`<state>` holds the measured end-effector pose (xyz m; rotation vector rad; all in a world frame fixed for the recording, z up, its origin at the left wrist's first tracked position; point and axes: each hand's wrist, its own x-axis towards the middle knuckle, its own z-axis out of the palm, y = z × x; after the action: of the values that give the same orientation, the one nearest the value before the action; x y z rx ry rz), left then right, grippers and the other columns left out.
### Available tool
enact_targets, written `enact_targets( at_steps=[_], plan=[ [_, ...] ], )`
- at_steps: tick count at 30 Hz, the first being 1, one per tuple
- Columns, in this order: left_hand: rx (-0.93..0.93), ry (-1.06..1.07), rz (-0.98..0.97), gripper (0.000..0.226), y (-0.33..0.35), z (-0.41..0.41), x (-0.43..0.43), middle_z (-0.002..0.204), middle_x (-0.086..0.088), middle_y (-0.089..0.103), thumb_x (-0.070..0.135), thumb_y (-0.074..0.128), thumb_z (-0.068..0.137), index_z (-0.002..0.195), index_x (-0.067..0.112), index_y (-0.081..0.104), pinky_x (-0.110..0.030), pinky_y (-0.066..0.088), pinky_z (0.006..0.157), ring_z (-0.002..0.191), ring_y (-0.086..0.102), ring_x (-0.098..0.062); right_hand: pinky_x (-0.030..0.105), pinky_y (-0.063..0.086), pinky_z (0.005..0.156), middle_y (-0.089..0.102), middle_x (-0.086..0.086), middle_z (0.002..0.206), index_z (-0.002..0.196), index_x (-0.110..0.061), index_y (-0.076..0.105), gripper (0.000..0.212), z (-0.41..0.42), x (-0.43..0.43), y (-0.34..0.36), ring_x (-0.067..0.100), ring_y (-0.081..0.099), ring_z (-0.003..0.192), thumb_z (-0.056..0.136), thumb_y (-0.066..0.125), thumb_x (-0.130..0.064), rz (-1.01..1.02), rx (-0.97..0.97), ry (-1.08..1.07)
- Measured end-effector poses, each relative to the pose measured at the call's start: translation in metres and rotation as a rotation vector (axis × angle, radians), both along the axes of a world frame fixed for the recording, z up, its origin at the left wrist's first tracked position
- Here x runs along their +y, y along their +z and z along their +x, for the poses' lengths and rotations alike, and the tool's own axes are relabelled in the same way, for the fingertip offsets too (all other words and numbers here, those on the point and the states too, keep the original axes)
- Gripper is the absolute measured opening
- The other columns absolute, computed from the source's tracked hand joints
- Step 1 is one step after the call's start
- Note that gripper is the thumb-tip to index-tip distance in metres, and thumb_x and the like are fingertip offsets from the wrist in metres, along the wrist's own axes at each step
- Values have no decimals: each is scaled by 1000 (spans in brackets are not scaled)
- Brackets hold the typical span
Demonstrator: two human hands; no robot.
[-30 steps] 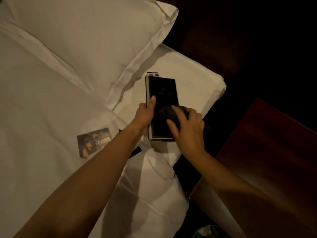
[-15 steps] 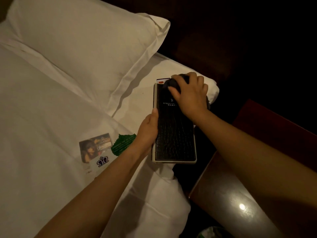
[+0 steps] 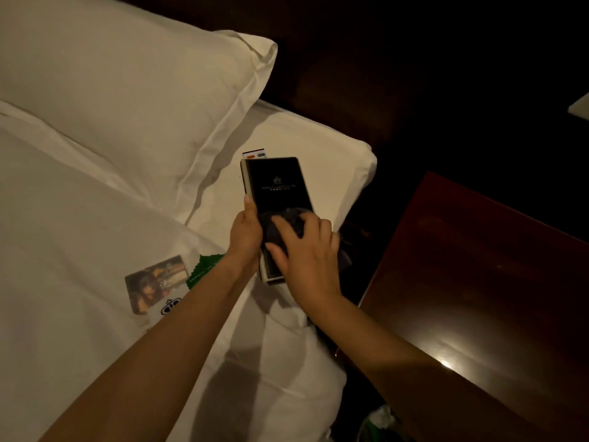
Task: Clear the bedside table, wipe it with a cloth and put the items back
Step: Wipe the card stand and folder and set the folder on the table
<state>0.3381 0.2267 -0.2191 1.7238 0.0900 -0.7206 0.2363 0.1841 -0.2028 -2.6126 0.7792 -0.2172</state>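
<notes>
A black leather folder (image 3: 276, 186) lies on the white bed near its right edge. My left hand (image 3: 245, 234) grips the folder's left edge, thumb along the side. My right hand (image 3: 306, 253) presses a dark cloth (image 3: 288, 223) flat on the folder's near half. A card with coloured marks (image 3: 255, 154) peeks out from under the folder's far end. The dark red wooden bedside table (image 3: 478, 282) stands to the right of the bed, its top bare in view.
A photo card (image 3: 156, 282), a green serrated item (image 3: 204, 266) and a white card with a crown logo (image 3: 170, 306) lie on the duvet left of my arm. A big white pillow (image 3: 127, 100) fills the upper left. Something green and white (image 3: 379, 419) sits on the floor.
My right hand has dragged the cloth from the folder's far end back to its near half. My left hand slid up along the left edge. The view shifted.
</notes>
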Motion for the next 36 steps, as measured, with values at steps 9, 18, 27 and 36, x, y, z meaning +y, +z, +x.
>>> enact_targets(
  at_steps=[9,18,27,36],
  plan=[
    [-36,-264,-17,53,15,-51,-43,105,-12,69,47,29,98,112,9,63,-24,55,71,90,67,-20,45,36,93,43,13,132,130,-32,46,41,-39,-79,-2,35,40,116,90,49,-41,8,-30,-353],
    [-47,-575,36,42,-4,-133,-109,107,-3,66,51,32,95,100,21,62,-30,52,84,97,63,-16,46,40,92,48,18,122,127,-24,52,37,-190,-143,-22,36,44,112,92,51,-33,94,12,-752],
    [-54,-572,164,53,-46,-155,-174,113,-21,65,50,32,96,105,8,62,-50,49,97,105,62,-35,44,42,89,52,17,119,129,-22,50,42,-297,-111,-81,35,47,109,92,47,-42,135,368,-779],
    [-4,-660,132,57,-62,-152,-227,125,-14,61,49,30,97,128,8,53,-38,48,101,114,59,-24,49,41,92,54,19,118,122,-18,55,46,-270,-143,-82,38,49,108,86,51,-46,54,245,-787]
  ],
)
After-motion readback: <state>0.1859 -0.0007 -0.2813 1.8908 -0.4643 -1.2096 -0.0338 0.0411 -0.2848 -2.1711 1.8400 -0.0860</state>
